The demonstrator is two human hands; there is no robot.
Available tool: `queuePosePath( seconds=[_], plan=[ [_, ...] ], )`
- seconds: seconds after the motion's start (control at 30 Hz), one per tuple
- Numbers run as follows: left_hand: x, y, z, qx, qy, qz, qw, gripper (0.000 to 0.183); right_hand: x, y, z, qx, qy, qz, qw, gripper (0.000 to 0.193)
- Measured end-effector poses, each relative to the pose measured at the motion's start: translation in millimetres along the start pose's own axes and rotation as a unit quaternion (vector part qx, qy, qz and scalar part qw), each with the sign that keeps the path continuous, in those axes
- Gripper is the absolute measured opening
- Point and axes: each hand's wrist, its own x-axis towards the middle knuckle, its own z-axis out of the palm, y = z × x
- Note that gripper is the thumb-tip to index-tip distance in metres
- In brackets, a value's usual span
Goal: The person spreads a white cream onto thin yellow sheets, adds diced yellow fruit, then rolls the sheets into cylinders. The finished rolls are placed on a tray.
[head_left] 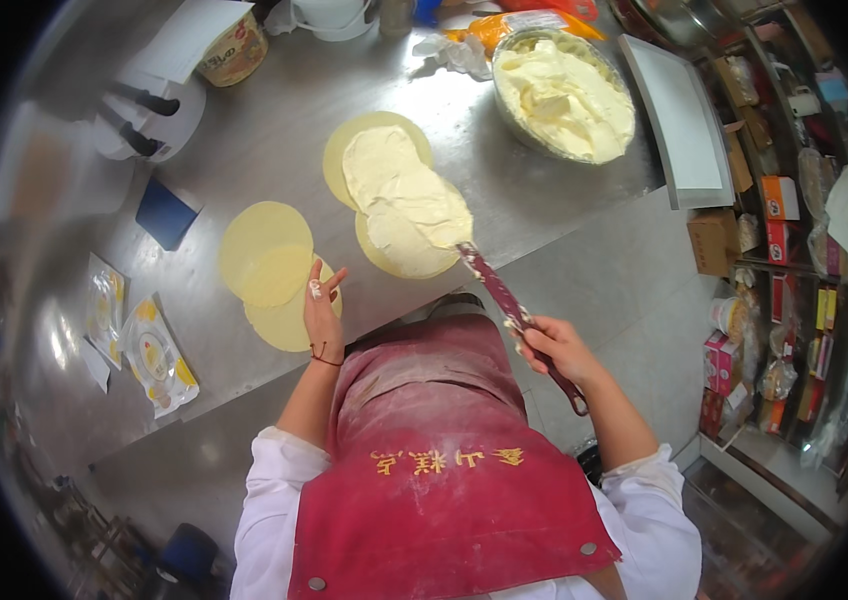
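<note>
My right hand [556,352] is closed around the handle of a dark red spatula [504,300] smeared with cream. Its head end meets the pale cream [404,195], spread in a thick layer over two overlapping thin, round yellow sheets like crepes [344,135]. To the left, two more overlapping yellow rounds [264,245] lie bare on the metal table. My left hand [324,312] is over the right edge of the nearer one, fingers apart, a dab of cream on a finger; whether it touches the sheet I cannot tell. A large bowl of cream [566,105] stands at the far right.
Two flat yellow-and-white packets [157,355] and a blue scraper [166,213] lie on the left. Behind them are a white container with black-handled tools [159,115] and a paper tub [234,52]. A white-topped tray [679,120] and stocked shelves [784,230] are at right.
</note>
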Motion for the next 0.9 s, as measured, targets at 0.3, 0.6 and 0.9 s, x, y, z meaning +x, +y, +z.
queuePosePath(
  seconds=[0.3, 0.6, 0.9],
  plan=[
    [-6, -10, -26, -0.024, -0.010, 0.004, 1.000, 0.054, 4, 40, 13, -0.323, 0.152, -0.084, 0.930, 0.027],
    [-2, -9, -24, -0.030, -0.050, 0.002, 0.998, 0.057, 23, 39, 50, -0.662, 0.219, -0.114, 0.707, 0.043],
    [7, -14, -26, -0.045, -0.058, -0.007, 0.997, 0.056, -23, 51, 62, -0.641, 0.208, -0.172, 0.718, 0.047]
  ],
)
